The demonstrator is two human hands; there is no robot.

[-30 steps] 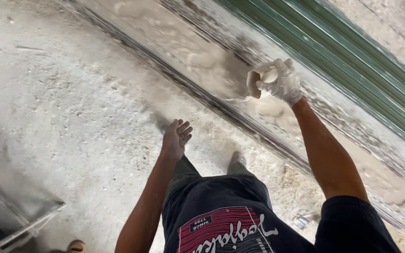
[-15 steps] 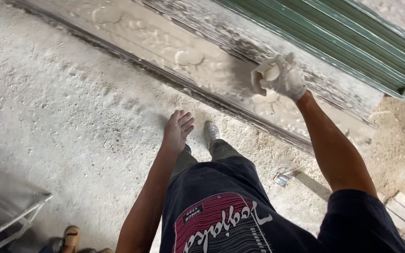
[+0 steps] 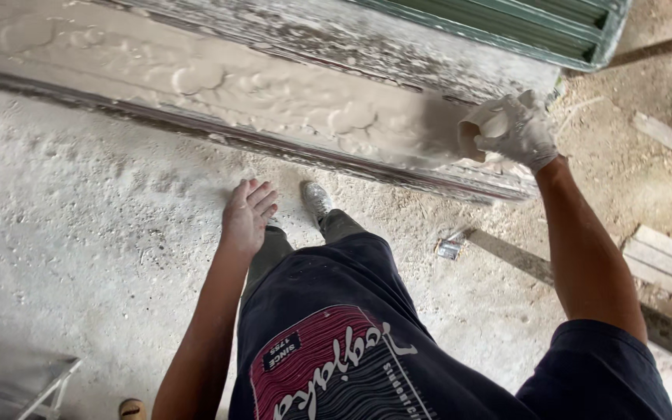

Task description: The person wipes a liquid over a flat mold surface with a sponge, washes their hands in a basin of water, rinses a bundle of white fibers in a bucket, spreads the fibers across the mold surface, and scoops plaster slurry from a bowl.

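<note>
A dusty floor (image 3: pixel 95 257) fills most of the view, pale with powder. Across the far side lies a long carved panel (image 3: pixel 274 101), its relief of round, leafy shapes coated white, and behind it leans a green ribbed sheet (image 3: pixel 538 19). At the right, a few planks (image 3: pixel 670 257) lie on bare ground.

The person stands near the panel's right end, one shoe (image 3: pixel 316 198) close to its near edge. The right hand (image 3: pixel 519 128), in a white glove, is clamped on a folded sanding sheet (image 3: pixel 480 132) and presses it against the panel's right end. The left hand (image 3: pixel 249 214) hangs bare, fingers loosely spread, holding nothing and well apart from the right.

Judging by the dust, much of the carving looks rubbed over; the patch just left of the glove looks smoother and greyer. How much is left I cannot tell, since the panel runs out of view to the left.

A small metal scrap (image 3: pixel 449 249) lies on the floor near the panel's right end.
</note>
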